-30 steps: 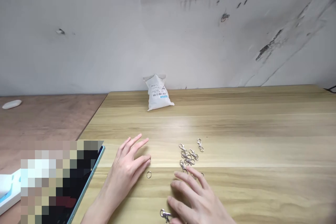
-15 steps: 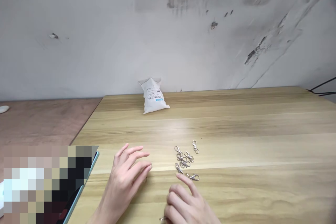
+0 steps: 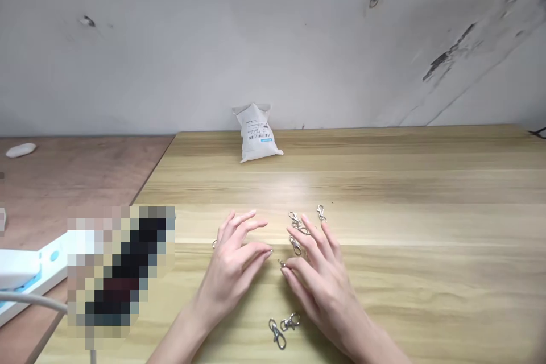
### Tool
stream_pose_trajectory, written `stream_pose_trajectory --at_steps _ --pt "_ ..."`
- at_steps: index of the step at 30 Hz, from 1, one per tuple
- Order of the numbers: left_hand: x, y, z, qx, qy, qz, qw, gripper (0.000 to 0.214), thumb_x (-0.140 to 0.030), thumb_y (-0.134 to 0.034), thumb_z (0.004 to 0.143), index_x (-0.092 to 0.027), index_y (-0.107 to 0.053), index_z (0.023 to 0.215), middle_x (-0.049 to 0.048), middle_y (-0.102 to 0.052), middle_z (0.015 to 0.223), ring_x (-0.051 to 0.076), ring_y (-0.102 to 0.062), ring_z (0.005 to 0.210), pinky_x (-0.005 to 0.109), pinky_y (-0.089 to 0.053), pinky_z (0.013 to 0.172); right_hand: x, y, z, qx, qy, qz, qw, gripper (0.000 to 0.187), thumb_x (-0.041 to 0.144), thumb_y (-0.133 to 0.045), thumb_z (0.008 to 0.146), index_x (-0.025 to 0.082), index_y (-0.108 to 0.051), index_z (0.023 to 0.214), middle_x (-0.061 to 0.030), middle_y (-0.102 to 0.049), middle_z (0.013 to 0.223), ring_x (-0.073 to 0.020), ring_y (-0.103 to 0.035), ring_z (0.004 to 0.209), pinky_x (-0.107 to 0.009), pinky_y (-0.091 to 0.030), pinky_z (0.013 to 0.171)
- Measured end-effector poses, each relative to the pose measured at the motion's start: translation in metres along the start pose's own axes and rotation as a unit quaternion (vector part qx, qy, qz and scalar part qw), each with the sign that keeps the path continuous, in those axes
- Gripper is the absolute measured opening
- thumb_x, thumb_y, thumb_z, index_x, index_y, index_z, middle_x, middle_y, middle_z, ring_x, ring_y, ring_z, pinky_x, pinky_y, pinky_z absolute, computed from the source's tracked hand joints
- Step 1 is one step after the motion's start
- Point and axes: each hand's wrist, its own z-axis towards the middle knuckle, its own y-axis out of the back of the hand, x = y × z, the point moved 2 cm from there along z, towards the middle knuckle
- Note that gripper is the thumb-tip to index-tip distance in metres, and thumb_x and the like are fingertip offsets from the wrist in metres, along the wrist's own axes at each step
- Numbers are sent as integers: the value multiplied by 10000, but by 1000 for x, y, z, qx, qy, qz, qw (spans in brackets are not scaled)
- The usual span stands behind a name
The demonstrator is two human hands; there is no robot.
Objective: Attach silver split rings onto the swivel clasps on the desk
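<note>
My left hand [image 3: 234, 264] hovers above the wooden table, thumb and index finger pinched together. A tiny glint shows at their tips, too small to name; the other fingers are stretched out. Just right of it, my right hand [image 3: 322, 278] pinches a small silver swivel clasp [image 3: 281, 263] between thumb and index finger. Several similar clasps [image 3: 294, 218] lie beyond the right hand, partly hidden by its fingers. A single clasp [image 3: 321, 212] lies slightly apart from them. Nearer to me are two loose clasps [image 3: 277, 334]. A small ring [image 3: 214, 244] peeks out behind my left hand.
A white plastic packet [image 3: 258, 135] with a printed label stands at the back of the table [image 3: 426, 193], near the wall. On the left, a blurred-out dark object [image 3: 128, 273] lies by a white power strip [image 3: 55, 256] with a grey cable [image 3: 34, 297].
My view has tilted down. The right hand has moved forward beside the left and now pinches a clasp; earlier its index finger pointed at the pile. Two clasps now show near me.
</note>
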Motion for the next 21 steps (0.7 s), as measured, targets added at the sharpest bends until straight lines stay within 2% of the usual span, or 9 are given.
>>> stream_pose_trajectory --at_steps 12,16,21 --pt "-14 1 2 6 3 -44 999 129 -169 -584 896 -229 -690 853 56 -552 1324 268 -354 1370 572 -288 1117 -12 0 -4 24 -14 5 1000 180 200 -528 929 186 -628 780 -115 -579 1310 -320 -345 1393 -607 -330 1086" --pt "-14 4 3 -3 16 -37 999 142 -168 -579 896 -239 -697 858 50 -543 1339 275 -338 1382 577 -277 1120 -13 2 -3 27 2 14 1000 166 194 -535 925 185 -625 785 -111 -561 1337 -314 -350 1392 -604 -322 1095" --pt "-17 4 3 -2 3 -38 999 139 -176 -578 900 -243 -697 873 45 -531 1372 271 -318 1405 589 -256 1128 -12 2 -3 41 13 21 999 141 203 -550 921 188 -638 813 -115 -566 1328 -313 -351 1391 -603 -312 1102"
